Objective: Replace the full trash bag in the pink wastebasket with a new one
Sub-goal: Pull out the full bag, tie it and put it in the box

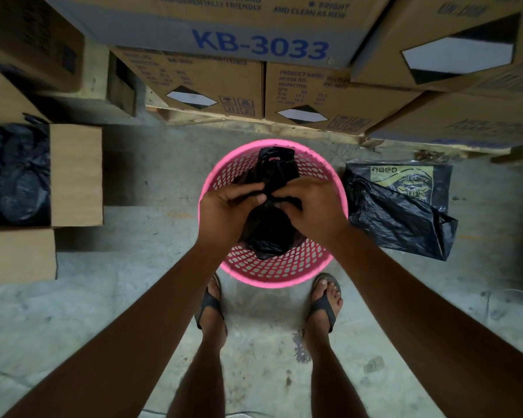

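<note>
The pink wastebasket [280,271], a round perforated plastic bin, stands on the concrete floor just ahead of my feet. A full black trash bag [269,233] sits inside it, its gathered top and handle loops bunched above the rim. My left hand [224,209] and my right hand [314,205] both grip the bag's twisted neck over the middle of the basket, fingers closed on the plastic. To the right of the basket lies a pack of new black trash bags [402,203] with a gold printed label, one loose bag spilling from it.
Stacked cardboard cartons [260,43] marked KB-3033 stand on wooden pallets close behind the basket. An open cardboard box [76,176] at left holds several tied black bags [15,173]. My sandalled feet [325,300] flank the basket's near side.
</note>
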The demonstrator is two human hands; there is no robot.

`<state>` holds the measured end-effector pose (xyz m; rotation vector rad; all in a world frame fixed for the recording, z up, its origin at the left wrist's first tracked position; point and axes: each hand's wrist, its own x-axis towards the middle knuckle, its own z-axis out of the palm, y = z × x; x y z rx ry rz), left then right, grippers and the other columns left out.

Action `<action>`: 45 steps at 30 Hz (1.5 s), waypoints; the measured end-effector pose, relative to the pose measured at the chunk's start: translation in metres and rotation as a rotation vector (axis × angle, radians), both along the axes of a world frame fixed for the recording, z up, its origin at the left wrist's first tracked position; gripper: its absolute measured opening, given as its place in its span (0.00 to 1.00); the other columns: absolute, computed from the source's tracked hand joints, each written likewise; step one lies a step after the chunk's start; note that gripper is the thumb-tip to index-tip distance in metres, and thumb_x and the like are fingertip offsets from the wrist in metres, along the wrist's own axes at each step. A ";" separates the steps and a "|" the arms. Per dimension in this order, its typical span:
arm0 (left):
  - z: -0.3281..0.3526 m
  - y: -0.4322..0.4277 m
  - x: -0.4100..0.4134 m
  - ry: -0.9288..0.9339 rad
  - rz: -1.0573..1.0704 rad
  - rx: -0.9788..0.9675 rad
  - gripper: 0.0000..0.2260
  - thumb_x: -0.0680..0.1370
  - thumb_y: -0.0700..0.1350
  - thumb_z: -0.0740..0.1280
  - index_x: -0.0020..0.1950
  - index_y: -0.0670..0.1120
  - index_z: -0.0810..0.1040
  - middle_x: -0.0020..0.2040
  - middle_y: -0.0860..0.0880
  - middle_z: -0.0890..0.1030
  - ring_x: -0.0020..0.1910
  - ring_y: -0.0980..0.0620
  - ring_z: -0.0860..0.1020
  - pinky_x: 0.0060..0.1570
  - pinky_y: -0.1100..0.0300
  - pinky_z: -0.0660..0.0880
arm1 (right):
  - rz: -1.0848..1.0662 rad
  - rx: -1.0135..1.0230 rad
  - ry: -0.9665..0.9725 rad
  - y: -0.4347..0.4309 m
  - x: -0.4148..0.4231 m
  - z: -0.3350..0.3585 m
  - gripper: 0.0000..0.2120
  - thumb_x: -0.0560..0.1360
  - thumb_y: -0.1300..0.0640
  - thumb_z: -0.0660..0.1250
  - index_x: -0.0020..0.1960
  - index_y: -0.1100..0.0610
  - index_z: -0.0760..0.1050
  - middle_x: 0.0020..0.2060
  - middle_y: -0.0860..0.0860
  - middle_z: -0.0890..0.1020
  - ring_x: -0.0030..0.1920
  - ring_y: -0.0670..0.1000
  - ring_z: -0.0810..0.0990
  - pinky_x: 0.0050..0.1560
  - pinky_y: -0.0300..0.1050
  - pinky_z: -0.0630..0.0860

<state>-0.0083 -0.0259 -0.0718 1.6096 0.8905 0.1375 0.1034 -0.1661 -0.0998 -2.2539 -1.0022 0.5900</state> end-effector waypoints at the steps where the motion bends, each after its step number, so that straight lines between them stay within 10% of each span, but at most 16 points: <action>1: 0.000 0.001 -0.001 -0.005 -0.015 0.018 0.10 0.72 0.34 0.72 0.52 0.39 0.84 0.49 0.51 0.83 0.45 0.66 0.81 0.52 0.69 0.76 | -0.002 -0.018 0.096 0.000 0.003 0.003 0.10 0.70 0.58 0.72 0.51 0.52 0.84 0.47 0.50 0.86 0.49 0.51 0.84 0.56 0.50 0.79; 5: -0.003 0.003 -0.002 -0.001 -0.012 0.021 0.10 0.73 0.33 0.71 0.52 0.41 0.84 0.49 0.51 0.83 0.45 0.65 0.81 0.52 0.68 0.76 | -0.107 -0.026 0.794 -0.002 0.013 0.017 0.14 0.73 0.67 0.72 0.55 0.57 0.73 0.43 0.59 0.85 0.45 0.48 0.84 0.46 0.38 0.80; 10: -0.009 -0.002 -0.003 0.011 0.046 -0.023 0.11 0.71 0.35 0.74 0.53 0.40 0.83 0.46 0.47 0.85 0.47 0.51 0.83 0.53 0.57 0.80 | -0.060 0.047 1.025 -0.015 0.022 0.019 0.17 0.71 0.71 0.72 0.59 0.65 0.79 0.54 0.60 0.85 0.57 0.52 0.83 0.59 0.45 0.80; 16: -0.004 -0.007 -0.002 -0.031 0.088 -0.060 0.10 0.71 0.33 0.72 0.52 0.37 0.83 0.49 0.45 0.84 0.43 0.56 0.83 0.50 0.62 0.80 | -0.387 0.284 0.649 -0.013 -0.006 0.008 0.12 0.69 0.69 0.75 0.52 0.62 0.82 0.46 0.47 0.87 0.48 0.43 0.84 0.57 0.40 0.79; 24: -0.023 0.012 -0.027 0.100 0.156 0.014 0.07 0.71 0.35 0.74 0.48 0.38 0.84 0.32 0.59 0.84 0.33 0.63 0.81 0.41 0.68 0.79 | -0.713 0.310 0.445 -0.048 -0.019 -0.016 0.09 0.71 0.64 0.75 0.51 0.59 0.83 0.49 0.54 0.85 0.48 0.42 0.84 0.56 0.40 0.79; 27: -0.031 0.016 -0.042 0.272 0.281 0.009 0.08 0.71 0.37 0.75 0.49 0.37 0.84 0.34 0.49 0.84 0.28 0.64 0.79 0.38 0.63 0.81 | -0.785 0.245 0.415 -0.065 -0.027 -0.022 0.10 0.71 0.63 0.75 0.52 0.61 0.83 0.48 0.58 0.86 0.46 0.41 0.84 0.55 0.42 0.81; 30: -0.017 0.014 -0.039 0.196 0.207 0.060 0.08 0.72 0.36 0.74 0.50 0.37 0.84 0.41 0.44 0.84 0.32 0.63 0.81 0.42 0.61 0.82 | -0.689 0.304 0.312 -0.063 -0.027 -0.003 0.09 0.71 0.64 0.75 0.51 0.58 0.84 0.47 0.53 0.86 0.50 0.47 0.85 0.57 0.54 0.81; 34: 0.019 0.005 -0.019 -0.032 0.020 0.068 0.09 0.69 0.36 0.76 0.48 0.41 0.85 0.42 0.45 0.86 0.42 0.50 0.85 0.48 0.59 0.81 | -0.379 0.408 0.160 -0.038 -0.023 0.027 0.09 0.70 0.66 0.75 0.49 0.60 0.85 0.51 0.52 0.84 0.54 0.46 0.82 0.57 0.43 0.79; 45: 0.037 -0.004 -0.018 -0.086 -0.047 0.091 0.09 0.69 0.36 0.76 0.48 0.42 0.85 0.44 0.50 0.85 0.43 0.56 0.85 0.52 0.56 0.81 | -0.428 0.423 0.326 0.008 -0.056 0.007 0.12 0.73 0.65 0.73 0.56 0.62 0.82 0.51 0.50 0.84 0.54 0.44 0.84 0.60 0.41 0.78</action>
